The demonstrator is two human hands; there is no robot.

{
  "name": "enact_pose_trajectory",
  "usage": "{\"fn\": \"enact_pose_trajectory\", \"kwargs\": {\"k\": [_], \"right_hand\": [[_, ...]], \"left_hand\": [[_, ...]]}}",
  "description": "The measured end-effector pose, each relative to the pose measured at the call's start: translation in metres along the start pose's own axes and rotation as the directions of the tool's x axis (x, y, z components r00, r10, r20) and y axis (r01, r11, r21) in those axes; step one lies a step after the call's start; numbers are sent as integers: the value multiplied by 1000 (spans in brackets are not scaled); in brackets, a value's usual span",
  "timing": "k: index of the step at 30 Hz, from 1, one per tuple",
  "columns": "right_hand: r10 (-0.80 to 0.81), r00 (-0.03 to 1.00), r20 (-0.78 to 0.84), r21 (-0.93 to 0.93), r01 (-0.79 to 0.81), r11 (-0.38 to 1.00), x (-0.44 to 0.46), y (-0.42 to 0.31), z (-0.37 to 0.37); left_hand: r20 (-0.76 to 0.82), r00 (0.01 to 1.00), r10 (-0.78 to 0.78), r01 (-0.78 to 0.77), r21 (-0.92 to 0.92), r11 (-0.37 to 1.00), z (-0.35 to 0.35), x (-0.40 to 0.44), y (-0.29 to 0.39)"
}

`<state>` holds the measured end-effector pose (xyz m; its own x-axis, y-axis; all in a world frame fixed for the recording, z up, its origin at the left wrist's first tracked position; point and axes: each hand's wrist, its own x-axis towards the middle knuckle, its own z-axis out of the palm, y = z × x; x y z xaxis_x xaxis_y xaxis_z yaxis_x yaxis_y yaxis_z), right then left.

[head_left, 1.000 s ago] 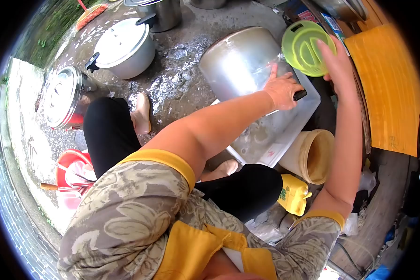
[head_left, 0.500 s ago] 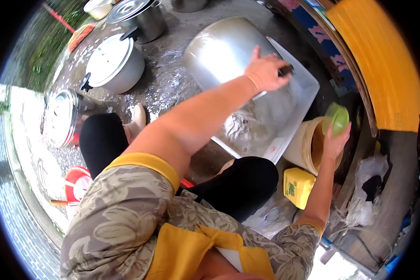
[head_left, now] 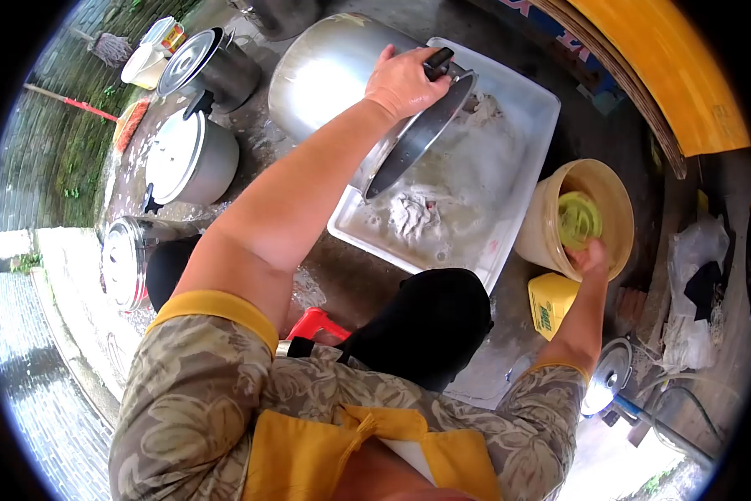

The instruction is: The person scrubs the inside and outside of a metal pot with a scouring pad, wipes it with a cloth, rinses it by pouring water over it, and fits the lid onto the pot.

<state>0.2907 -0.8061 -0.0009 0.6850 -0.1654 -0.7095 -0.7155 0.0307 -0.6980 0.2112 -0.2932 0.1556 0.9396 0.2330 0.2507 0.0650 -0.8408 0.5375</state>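
Observation:
A large metal pot (head_left: pixel 325 71) lies tilted on its side, its open mouth over a white tub (head_left: pixel 521 179) of cloudy water. My left hand (head_left: pixel 403 83) grips the pot at its rim beside a black handle. Inside the beige bucket (head_left: pixel 545 219), my right hand (head_left: pixel 591 257) holds a green scoop (head_left: pixel 579 219); the fingers are partly hidden. Wet grey cloths (head_left: pixel 413 217) lie in the tub water.
Lidded pots (head_left: pixel 193 159) stand on the wet ground at the left, near a broom (head_left: pixel 130 125). A yellow jug (head_left: pixel 551 302) is beside the bucket. Yellow board (head_left: pixel 667 75) edges the upper right. Something red (head_left: pixel 317 321) lies by my knee.
My right hand has brought the green scoop down from beside the pot into the bucket. The pot has tipped, so its mouth now shows. The view has shifted.

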Motion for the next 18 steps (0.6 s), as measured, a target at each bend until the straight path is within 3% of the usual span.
{"fn": "enact_pose_trajectory", "kwargs": {"k": [1, 3, 5, 7, 11, 14, 16, 18], "right_hand": [[-131, 989, 63, 41, 129, 991, -8, -7, 0], [-254, 936, 244, 179, 215, 960, -24, -29, 5], [-300, 918, 259, 156, 267, 951, -57, -58, 28], [-384, 874, 297, 143, 357, 923, -108, -83, 65], [-373, 795, 478, 181, 327, 928, -174, -115, 141], [-393, 756, 524, 110, 398, 911, -213, -126, 196], [-435, 677, 594, -35, 563, 826, -235, -132, 226], [-419, 673, 610, -72, 574, 816, -247, -136, 241]], "left_hand": [[-15, 1000, 5, -5, 0, 1000, 2, 1, 0], [-9, 1000, 2, -1, 17, 1000, -1, 1, 4], [-74, 997, 13, -11, 23, 1000, -1, -2, 5], [-12, 1000, -27, 27, 16, 999, -4, 0, 4], [7, 1000, 12, -12, -6, 1000, 0, 6, -7], [61, 998, 32, -31, -17, 999, -1, 10, -8], [171, 984, 57, -46, -65, 997, -9, 15, -8], [215, 976, 12, -1, -51, 999, -10, 25, -11]]}}
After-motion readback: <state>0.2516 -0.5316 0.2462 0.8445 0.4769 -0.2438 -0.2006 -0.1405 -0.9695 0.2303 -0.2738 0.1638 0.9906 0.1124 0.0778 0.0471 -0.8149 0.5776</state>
